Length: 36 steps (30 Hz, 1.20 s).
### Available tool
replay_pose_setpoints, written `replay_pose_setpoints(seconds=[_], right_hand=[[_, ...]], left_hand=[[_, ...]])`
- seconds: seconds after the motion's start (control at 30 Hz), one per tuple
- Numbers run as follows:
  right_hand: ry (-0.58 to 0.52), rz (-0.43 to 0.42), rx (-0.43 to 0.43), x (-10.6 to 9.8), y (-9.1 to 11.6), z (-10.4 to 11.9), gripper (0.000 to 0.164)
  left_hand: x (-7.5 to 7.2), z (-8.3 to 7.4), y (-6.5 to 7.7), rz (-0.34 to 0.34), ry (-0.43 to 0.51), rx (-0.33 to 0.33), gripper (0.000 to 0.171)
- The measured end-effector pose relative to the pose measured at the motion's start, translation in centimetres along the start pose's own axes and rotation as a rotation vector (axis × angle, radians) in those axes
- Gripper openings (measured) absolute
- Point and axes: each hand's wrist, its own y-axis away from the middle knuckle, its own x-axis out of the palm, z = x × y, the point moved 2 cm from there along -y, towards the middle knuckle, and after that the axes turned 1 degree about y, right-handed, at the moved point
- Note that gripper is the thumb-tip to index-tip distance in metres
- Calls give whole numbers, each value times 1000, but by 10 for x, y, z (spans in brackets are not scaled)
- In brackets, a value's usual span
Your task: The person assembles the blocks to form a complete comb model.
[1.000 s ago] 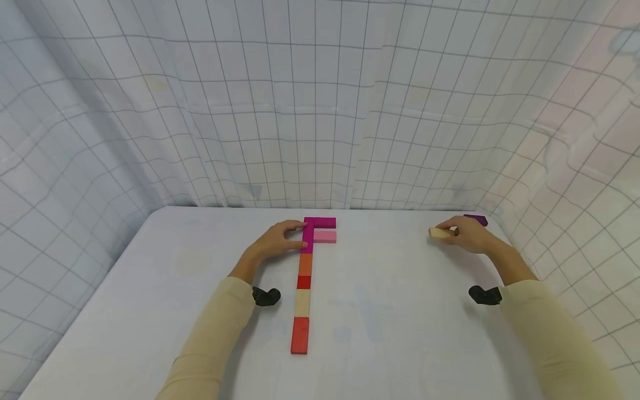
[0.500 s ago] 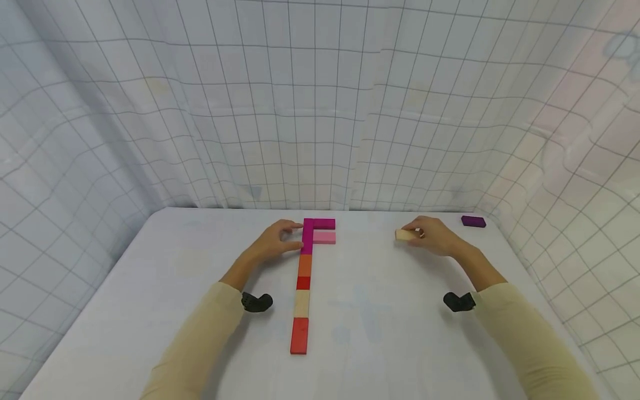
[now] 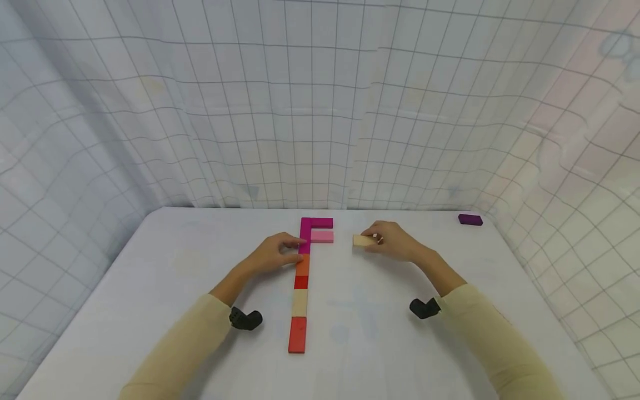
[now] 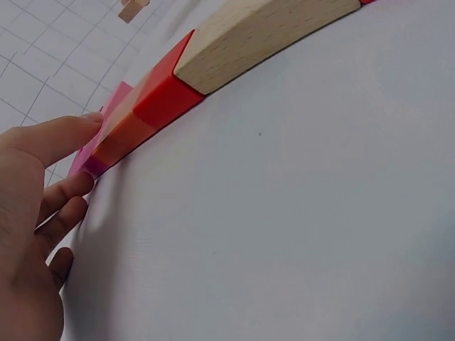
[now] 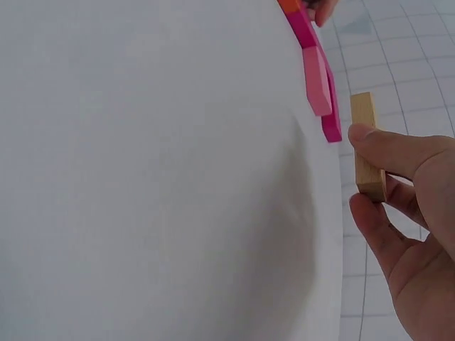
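Note:
In the head view my right hand (image 3: 392,240) pinches a plain wooden block (image 3: 364,240) between thumb and fingers, held to the right of the light pink block (image 3: 322,237). The right wrist view shows the block's bare wood face, with the thumb over it. My left hand (image 3: 274,253) rests against the left side of a column of blocks. Its fairly straight fingertips touch the magenta block (image 3: 305,233) and the orange block (image 3: 302,265). The column continues toward me with a small red block (image 3: 301,282), a natural wood block (image 3: 299,303) and a longer red block (image 3: 297,335).
Another magenta block (image 3: 322,223) juts right from the column's far end, parallel to the light pink one. A dark purple block (image 3: 470,220) lies at the table's far right corner. Checked cloth (image 3: 320,111) hangs around the back and sides of the white table (image 3: 380,344).
My right hand has carried the wooden block leftward from the far right, close to the pink block. My left hand has slid slightly toward me along the column, its thumb now at the orange block.

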Motion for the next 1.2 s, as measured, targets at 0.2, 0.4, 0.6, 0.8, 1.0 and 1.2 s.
replay_pose_setpoints(seconds=[0.2,0.4,0.6,0.8,1.0,1.2], right_hand=[[-30,21,-46,18,-16,23,32],[-36,56,-58,33,-31,38,35],[-12,88,-50,47,-41,47,36],[8,88,-54,58,-48,55,35],[31,85,-71,67,-55,60,30],[62,78,-41,71,-57,63,30]], left_hand=[[1,3,1,-5,-11,33,43],[0,2,2,-18,-58,11,44],[1,2,2,-18,-64,17,44],[1,2,1,-13,-59,-9,44],[1,4,0,-1,-67,-15,45],[2,5,0,-1,-69,-26,46]])
